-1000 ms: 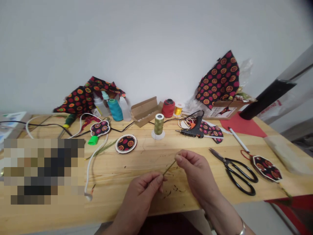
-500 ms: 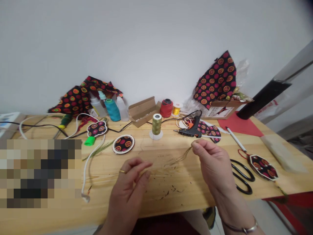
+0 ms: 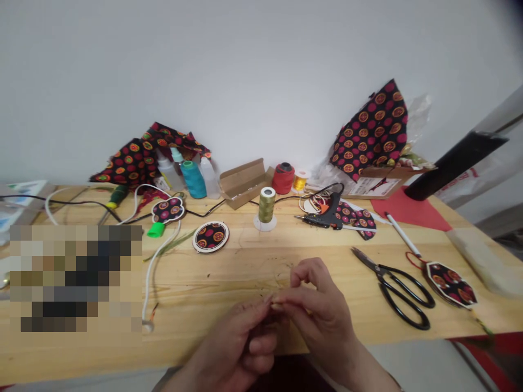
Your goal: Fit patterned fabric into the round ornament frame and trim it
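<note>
My left hand [image 3: 245, 343] and my right hand [image 3: 316, 310] meet near the front edge of the wooden table [image 3: 204, 283], fingertips pinched together. Between them runs a thin olive-green thread [image 3: 281, 280], barely visible against the wood. A spool of olive-green thread [image 3: 267, 206] stands upright on a white base behind my hands. Black scissors [image 3: 398, 288] lie to the right of my right hand. A round patterned fabric disc [image 3: 211, 237] lies to the left behind my hands.
A black glue gun [image 3: 327, 215] with its cord lies at the back. Teal [image 3: 193, 179], red [image 3: 283, 178] and yellow spools [image 3: 300, 181], bottles, a cardboard box [image 3: 243, 182] and patterned fabric [image 3: 371, 136] line the wall. A white cord [image 3: 153, 272], a pen [image 3: 402, 234] and an octagonal fabric piece [image 3: 451, 283] lie about.
My hands were apart half a second ago, the right one raised with thread strands. Now they have come together low at the table's front edge, fingertips touching.
</note>
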### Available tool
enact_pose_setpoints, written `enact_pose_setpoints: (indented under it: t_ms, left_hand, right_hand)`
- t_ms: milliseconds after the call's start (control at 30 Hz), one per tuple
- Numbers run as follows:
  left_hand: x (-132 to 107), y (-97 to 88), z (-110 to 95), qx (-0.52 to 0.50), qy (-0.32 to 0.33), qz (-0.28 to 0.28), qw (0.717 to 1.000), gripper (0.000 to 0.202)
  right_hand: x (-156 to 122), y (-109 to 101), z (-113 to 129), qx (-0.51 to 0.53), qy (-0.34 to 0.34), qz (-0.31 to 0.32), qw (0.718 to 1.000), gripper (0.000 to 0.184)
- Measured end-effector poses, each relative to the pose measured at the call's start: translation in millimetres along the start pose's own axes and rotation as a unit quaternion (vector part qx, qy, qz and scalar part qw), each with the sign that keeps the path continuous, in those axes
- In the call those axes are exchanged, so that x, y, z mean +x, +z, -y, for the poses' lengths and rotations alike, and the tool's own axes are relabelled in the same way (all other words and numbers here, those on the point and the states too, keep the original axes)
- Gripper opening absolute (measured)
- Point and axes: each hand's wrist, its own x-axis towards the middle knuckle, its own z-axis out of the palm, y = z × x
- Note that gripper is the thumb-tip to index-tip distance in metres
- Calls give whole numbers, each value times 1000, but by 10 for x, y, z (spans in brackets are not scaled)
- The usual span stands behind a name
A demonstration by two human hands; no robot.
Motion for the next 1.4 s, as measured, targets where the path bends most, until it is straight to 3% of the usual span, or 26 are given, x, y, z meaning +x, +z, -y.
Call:
enact_pose_setpoints:
  t_ms: [167, 400, 700, 1033, 1233, 1400]
  left_hand:
    - [35, -27, -6, -9, 15, 18, 1000, 10]
    - [59, -26, -32, 27, 30, 0, 999, 9]
    - [71, -1, -106, 115, 111, -74, 984, 17]
    - [65, 24, -150, 178, 180, -138, 957, 18]
    - [60, 16, -160, 207, 228, -156, 938, 19]
    - [45, 28, -170, 157, 212, -122, 957, 18]
  right_hand:
    - [-46, -38, 18, -42, -50, 16, 998, 21]
    - [-118, -65, -5, -18, -56, 74, 996, 21]
    - [-141, -48, 26, 27, -83, 156, 984, 13]
    - [-163, 72, -10, 68, -105, 308, 943, 15]
    - [-140, 87, 29, 70, -108, 353, 927, 21]
    - [-174, 115, -3, 75, -118, 398, 907, 25]
